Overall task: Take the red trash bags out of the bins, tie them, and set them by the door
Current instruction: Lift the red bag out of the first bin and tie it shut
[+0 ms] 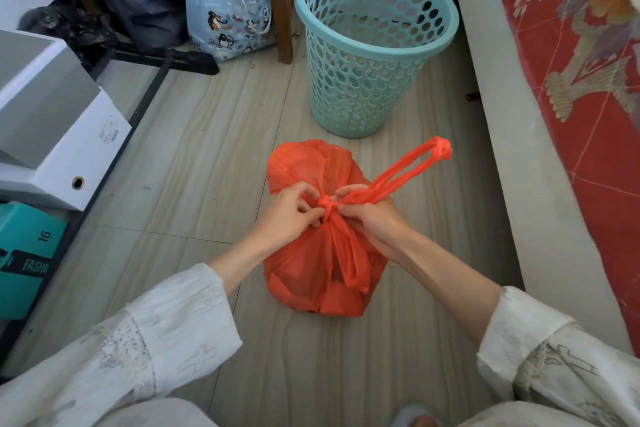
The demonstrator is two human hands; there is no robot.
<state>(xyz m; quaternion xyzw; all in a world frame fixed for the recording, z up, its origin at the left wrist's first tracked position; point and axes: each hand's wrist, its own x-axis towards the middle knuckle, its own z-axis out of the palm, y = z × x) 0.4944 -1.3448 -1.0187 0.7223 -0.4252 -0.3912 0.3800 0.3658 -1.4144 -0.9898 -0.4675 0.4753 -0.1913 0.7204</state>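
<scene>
A full red trash bag (311,274) stands on the wooden floor in the middle of the view. Its neck is gathered into a knot (327,204) on top. My left hand (287,215) pinches the plastic on the knot's left side. My right hand (374,222) grips the plastic on the right side, where one twisted handle loop (412,170) stretches up and to the right. The other handle loop hangs down the front of the bag. Behind the bag stands a teal perforated bin (374,45) with no bag in it.
A bed with a red patterned cover (588,114) runs along the right. At the left are white boxes (52,135) and a teal box (24,253). A blue penguin bag (228,10) and wooden furniture legs stand at the back. Bare floor lies around the bag.
</scene>
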